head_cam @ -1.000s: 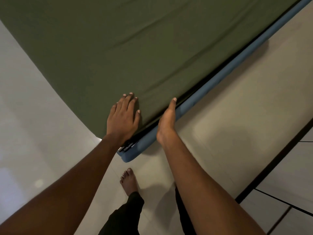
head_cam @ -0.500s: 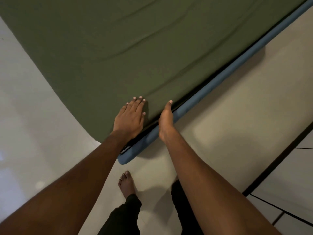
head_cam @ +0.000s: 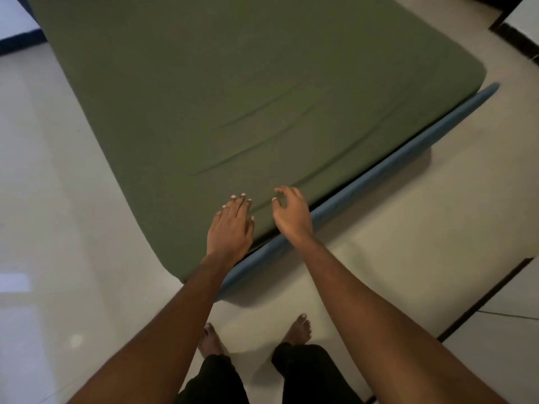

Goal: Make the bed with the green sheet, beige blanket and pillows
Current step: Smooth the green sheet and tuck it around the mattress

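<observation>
The green sheet (head_cam: 233,91) covers the whole mattress, with a few long creases near the corner closest to me. The mattress sits on a blue bed frame (head_cam: 379,176) whose edge shows along the right side. My left hand (head_cam: 230,228) lies flat, fingers straight, on the sheet at the near corner. My right hand (head_cam: 291,214) hovers just above the sheet's right edge with fingers loosely curled, holding nothing. No blanket or pillows are in view.
Pale tiled floor (head_cam: 379,272) surrounds the bed. My bare feet (head_cam: 297,330) stand just off the near corner. A dark strip (head_cam: 481,301) runs across the floor at the right. A dark blue edge (head_cam: 17,42) shows at the far left.
My right hand has left the slot between mattress and frame and lifted above the sheet. My left hand stays flat on the corner. The view has pulled back to show the whole bed.
</observation>
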